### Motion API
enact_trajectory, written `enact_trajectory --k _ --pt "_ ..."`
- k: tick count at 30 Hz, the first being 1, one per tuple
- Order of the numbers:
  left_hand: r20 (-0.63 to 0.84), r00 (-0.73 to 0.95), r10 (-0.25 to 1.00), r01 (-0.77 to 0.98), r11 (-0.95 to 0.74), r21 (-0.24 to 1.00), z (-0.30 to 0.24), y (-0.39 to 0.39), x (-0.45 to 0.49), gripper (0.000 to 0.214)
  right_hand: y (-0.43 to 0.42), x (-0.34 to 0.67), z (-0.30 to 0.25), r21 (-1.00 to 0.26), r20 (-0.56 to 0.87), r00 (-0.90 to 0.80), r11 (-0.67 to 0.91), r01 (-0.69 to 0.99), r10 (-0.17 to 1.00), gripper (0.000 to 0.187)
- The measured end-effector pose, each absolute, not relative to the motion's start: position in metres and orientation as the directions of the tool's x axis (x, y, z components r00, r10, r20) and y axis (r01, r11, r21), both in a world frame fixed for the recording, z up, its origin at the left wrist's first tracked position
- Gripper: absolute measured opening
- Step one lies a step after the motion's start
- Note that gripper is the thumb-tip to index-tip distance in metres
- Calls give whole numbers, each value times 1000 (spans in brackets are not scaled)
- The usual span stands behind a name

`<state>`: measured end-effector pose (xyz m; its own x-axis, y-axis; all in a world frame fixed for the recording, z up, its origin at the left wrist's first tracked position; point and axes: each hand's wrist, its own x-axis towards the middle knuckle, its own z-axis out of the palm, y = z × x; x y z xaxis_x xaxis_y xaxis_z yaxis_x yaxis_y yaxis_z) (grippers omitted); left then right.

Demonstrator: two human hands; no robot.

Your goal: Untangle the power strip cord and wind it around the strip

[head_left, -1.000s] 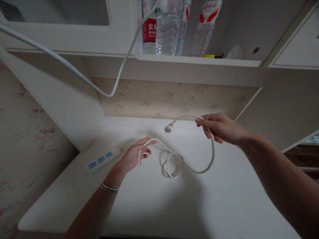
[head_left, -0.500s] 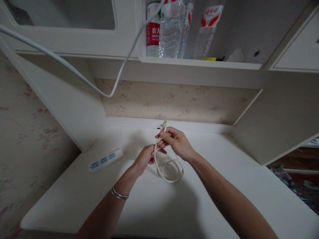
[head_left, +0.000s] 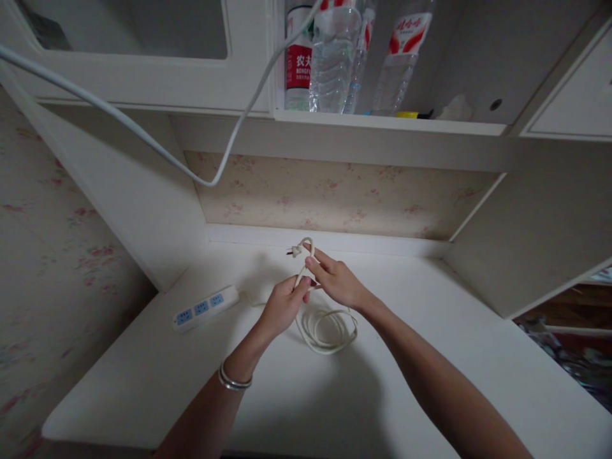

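Both nearly closed, the left hand (head_left: 284, 303) is gripping and the right hand (head_left: 339, 282) pinching the cream cord (head_left: 326, 350) near its plug (head_left: 296, 250), toward the desk's (head_left: 454, 306) back edge. A slack pinch could be letting the cord, lying coiled mid-desk, spring apart. A power strip (head_left: 205, 310) is lying near the left edge; an overhead cable (head_left: 206, 183) is possibly obstructing.
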<state>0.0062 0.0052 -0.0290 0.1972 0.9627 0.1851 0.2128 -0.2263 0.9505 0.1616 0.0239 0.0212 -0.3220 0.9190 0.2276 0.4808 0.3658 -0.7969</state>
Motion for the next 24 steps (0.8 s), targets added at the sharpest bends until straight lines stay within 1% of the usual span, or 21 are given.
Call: enact_trajectory --k 3,5,8,10,11,13,14,16,20,24 --pt "251 195 948 298 -301 906 -24 5 8 41 26 170 23 -769 224 -343 381 513 912 54" --pt "261 187 947 327 -311 892 -21 5 8 38 27 174 23 -769 227 -335 379 515 915 59" --pt "252 180 951 329 -300 896 -20 6 9 35 26 182 24 -762 235 -335 387 519 913 69" --pt "244 174 954 312 -288 905 -22 8 8 35 24 188 25 -765 201 -373 383 517 906 77" --pt "241 169 956 304 -283 910 -23 9 7 35 23 192 26 -767 175 -400 379 517 900 75" --pt "234 166 958 293 -274 916 -25 12 6 36 22 200 28 -764 128 -453 379 522 882 58" --pt "230 170 958 292 -272 917 -25 14 5 36 22 204 29 -761 117 -468 382 524 876 48" --pt "222 187 957 290 -270 918 -24 15 3 36 22 211 32 -771 129 -470 387 506 873 39" --pt "200 224 954 293 -261 920 -15 17 -2 35 21 221 35 -828 248 -383 399 393 890 34" --pt "184 289 939 312 -274 910 -8 18 -10 24 20 229 35 -815 382 -282 465 347 880 29"
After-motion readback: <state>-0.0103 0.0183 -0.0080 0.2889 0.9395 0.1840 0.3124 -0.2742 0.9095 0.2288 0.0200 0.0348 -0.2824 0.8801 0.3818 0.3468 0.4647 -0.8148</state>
